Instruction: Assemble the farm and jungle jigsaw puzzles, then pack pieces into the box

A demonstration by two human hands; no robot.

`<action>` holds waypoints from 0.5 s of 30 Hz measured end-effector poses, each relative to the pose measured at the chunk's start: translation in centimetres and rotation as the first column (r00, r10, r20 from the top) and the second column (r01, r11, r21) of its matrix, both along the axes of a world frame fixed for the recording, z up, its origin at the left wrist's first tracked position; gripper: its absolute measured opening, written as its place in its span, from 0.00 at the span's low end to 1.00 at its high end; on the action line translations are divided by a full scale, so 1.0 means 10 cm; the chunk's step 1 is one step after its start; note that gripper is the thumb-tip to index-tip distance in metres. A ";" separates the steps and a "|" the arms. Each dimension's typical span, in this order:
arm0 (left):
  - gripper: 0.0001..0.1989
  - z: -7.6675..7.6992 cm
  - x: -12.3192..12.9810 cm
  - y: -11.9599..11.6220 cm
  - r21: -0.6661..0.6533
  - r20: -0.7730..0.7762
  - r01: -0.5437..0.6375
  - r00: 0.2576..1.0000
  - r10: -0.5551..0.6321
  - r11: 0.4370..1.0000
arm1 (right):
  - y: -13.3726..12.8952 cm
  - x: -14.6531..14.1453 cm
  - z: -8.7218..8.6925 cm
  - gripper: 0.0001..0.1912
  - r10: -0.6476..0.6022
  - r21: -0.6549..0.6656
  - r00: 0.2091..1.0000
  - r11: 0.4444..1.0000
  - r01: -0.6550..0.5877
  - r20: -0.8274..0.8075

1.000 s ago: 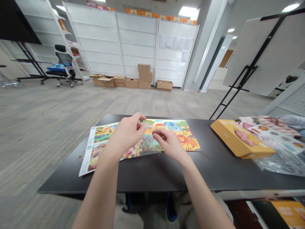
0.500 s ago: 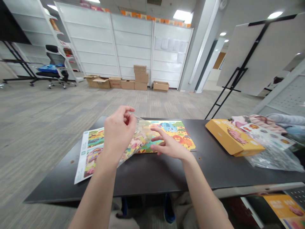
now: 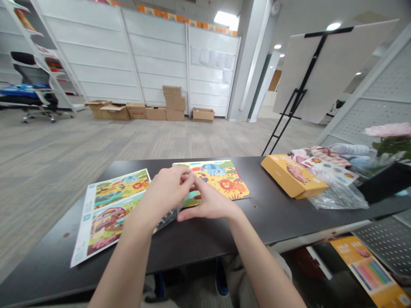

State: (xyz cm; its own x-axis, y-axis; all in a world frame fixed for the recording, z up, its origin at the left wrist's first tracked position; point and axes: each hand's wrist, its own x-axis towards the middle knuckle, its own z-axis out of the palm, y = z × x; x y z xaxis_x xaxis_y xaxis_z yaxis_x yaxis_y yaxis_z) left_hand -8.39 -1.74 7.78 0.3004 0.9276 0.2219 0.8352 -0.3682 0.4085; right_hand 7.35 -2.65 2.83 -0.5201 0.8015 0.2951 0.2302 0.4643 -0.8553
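Clear bag [image 3: 167, 218] in the hands, over the table [image 3: 205, 239].
Left hand [image 3: 175, 184]: fingers pinched on the bag. Right hand [image 3: 208, 199]: fingertips against the left's, thumb spread; grip on the bag cannot be told. Bag position: between picture board [image 3: 226, 177], near the table's far edge, and the near edge.

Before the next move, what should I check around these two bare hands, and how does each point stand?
1. Left hand pinching the clear plastic bag: ok, it appears.
2. Right hand touching the bag: cannot tell.
3. Colourful rectangular animal-picture board resting on the black table: ok.
4. White-bordered printed paper sheet fully visible: not ok, partly hidden.
5. Yellow cardboard box apart from both hands: ok.
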 end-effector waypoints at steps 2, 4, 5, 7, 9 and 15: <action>0.20 0.01 0.01 -0.02 -0.014 0.008 0.062 0.998 -0.062 0.998 | 0.02 -0.13 -0.05 0.27 -0.043 0.060 0.994 0.997 0.049 -0.099; 0.21 0.01 0.00 -0.04 -0.016 0.022 0.111 0.994 -0.111 0.994 | 0.08 -0.24 -0.17 0.17 -0.114 0.084 0.974 0.988 0.132 -0.195; 0.22 0.02 -0.01 -0.05 -0.011 0.037 0.127 0.991 -0.127 0.992 | 0.12 -0.27 -0.23 0.14 -0.156 0.073 0.961 0.982 0.176 -0.230; 0.23 0.03 -0.03 -0.07 0.026 0.086 0.126 0.988 -0.128 0.992 | 0.20 -0.32 -0.33 0.09 -0.254 0.006 0.927 0.964 0.266 -0.276; 0.23 0.04 -0.08 -0.07 0.106 0.145 0.058 0.987 -0.073 0.993 | 0.24 -0.33 -0.37 0.09 -0.329 -0.098 0.885 0.944 0.315 -0.330; 0.22 0.05 -0.25 -0.04 0.362 0.266 -0.174 0.961 0.078 0.916 | 0.16 -0.36 -0.12 0.15 -0.398 -0.298 0.681 0.916 0.267 -0.615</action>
State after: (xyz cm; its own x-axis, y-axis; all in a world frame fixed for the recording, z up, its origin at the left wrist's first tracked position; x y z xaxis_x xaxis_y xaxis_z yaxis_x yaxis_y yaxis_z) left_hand -10.88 -2.15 8.26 0.0796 0.7852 0.6141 0.7788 -0.4335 0.4534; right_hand 3.74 -1.07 1.67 0.0614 0.9530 0.2965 -0.3024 0.3009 -0.9044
